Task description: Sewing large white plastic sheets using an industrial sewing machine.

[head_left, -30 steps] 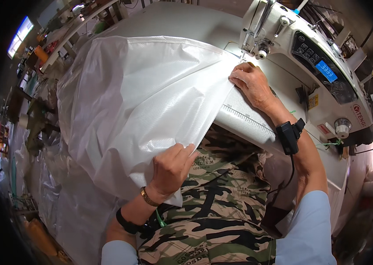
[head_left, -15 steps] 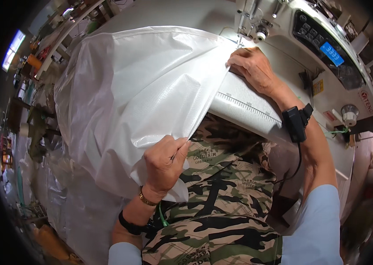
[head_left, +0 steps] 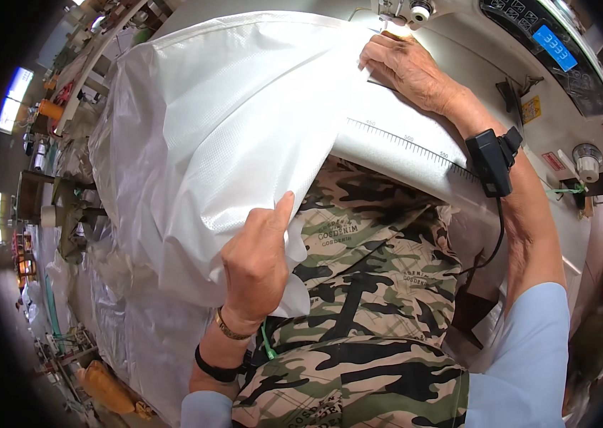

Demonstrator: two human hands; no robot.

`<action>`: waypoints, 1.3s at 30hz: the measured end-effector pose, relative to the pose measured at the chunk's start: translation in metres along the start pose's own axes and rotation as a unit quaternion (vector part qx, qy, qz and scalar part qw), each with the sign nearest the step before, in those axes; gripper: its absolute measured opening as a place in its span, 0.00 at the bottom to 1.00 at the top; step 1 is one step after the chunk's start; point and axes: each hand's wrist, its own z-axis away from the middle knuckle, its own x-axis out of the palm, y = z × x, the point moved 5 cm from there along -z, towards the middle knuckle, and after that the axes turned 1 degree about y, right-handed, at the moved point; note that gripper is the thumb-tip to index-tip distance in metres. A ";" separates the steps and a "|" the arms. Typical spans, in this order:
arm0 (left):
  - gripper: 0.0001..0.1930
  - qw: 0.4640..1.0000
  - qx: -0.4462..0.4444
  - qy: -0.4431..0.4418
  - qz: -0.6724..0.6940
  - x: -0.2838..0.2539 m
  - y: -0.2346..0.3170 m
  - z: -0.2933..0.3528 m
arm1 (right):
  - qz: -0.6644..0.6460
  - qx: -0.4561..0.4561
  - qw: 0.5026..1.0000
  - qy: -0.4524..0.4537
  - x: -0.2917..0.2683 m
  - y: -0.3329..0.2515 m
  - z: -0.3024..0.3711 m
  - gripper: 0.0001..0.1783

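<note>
A large white woven plastic sheet [head_left: 244, 107] spreads from the sewing machine's needle area down over my lap on the left. Close in front of the needle, my right hand [head_left: 412, 68] has its fingers bent over the sheet's right edge, gripping it against the machine bed. Lower down, my left hand [head_left: 255, 260] is at the same edge. Its index finger stretches along the sheet while the other fingers curl in on a fold of it; the thumb is hidden. The sewing machine head [head_left: 419, 11] is cut off by the upper border.
A white bed with a ruler scale [head_left: 415, 146] runs under my right forearm. The control panel [head_left: 551, 46] with its lit blue display is at upper right, above a handwheel knob [head_left: 587, 162]. Cluttered shelving [head_left: 94, 78] lines the left. My camouflage apron [head_left: 365, 285] lies beneath the sheet.
The view has shifted, so the machine sits higher and farther right. My left index finger has straightened from its pinch on the edge. My right hand stays by the needle.
</note>
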 end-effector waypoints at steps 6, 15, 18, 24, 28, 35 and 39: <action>0.19 0.998 0.005 -0.059 0.005 0.009 0.004 -0.004 | -0.005 0.005 1.000 -0.017 0.003 0.000 -0.002 0.04; 0.15 0.952 0.026 -0.157 0.261 0.046 0.031 -0.017 | 0.033 0.147 0.987 0.058 -0.009 -0.018 0.011 0.13; 0.15 0.956 0.016 -0.136 0.261 0.044 0.020 -0.010 | 0.061 0.216 0.973 0.046 -0.011 -0.018 0.019 0.17; 0.16 0.955 0.014 -0.117 0.272 0.047 0.013 -0.003 | 0.030 0.240 0.970 0.020 -0.014 -0.023 0.019 0.15; 0.16 0.952 0.014 -0.105 0.287 0.048 0.005 0.000 | 0.060 0.179 0.979 0.073 -0.013 -0.030 0.018 0.14; 0.15 0.949 -0.007 -0.113 0.295 0.045 -0.003 -0.001 | 0.076 0.201 0.977 0.004 -0.008 -0.035 0.012 0.16; 0.14 0.964 -0.012 -0.074 0.256 0.043 0.001 -0.003 | 0.147 0.223 0.962 -0.056 0.002 -0.036 0.013 0.21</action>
